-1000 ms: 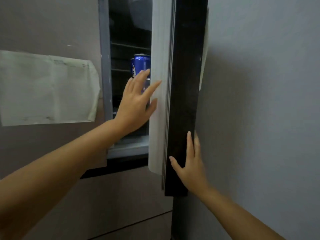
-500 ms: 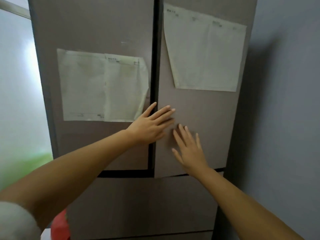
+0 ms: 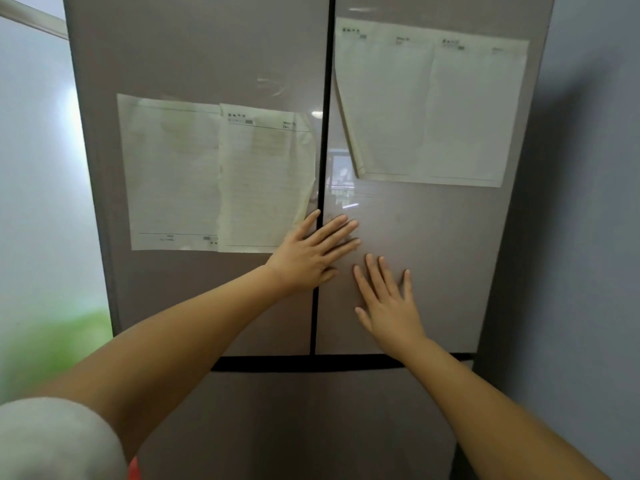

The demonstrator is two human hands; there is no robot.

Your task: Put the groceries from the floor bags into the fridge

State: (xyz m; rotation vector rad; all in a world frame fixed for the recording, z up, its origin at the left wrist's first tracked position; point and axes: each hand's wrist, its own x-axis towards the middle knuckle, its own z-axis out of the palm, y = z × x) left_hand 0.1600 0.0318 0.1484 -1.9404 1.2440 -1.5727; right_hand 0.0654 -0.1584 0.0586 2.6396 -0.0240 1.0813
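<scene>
Head view: tall taupe glossy two-door fridge, right door open a second ago, now shut flush; both doors closed. Left hand flat across centre seam, right hand flat on right door just beside it; each grip wide, fingers straight, holding nothing. Judgement: loading round finished or paused. Groceries, bags out of sight. Pale printed paper sheets stuck on doors; grey-blue wall right.

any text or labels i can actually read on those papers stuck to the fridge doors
None can be read.
Papers on the left door: printed headings and lines of text, too blurred to read.
Paper on the right door: small dark headings along the top, too small and blurred to read.
Fridge doors: no brand or label visible.
</scene>
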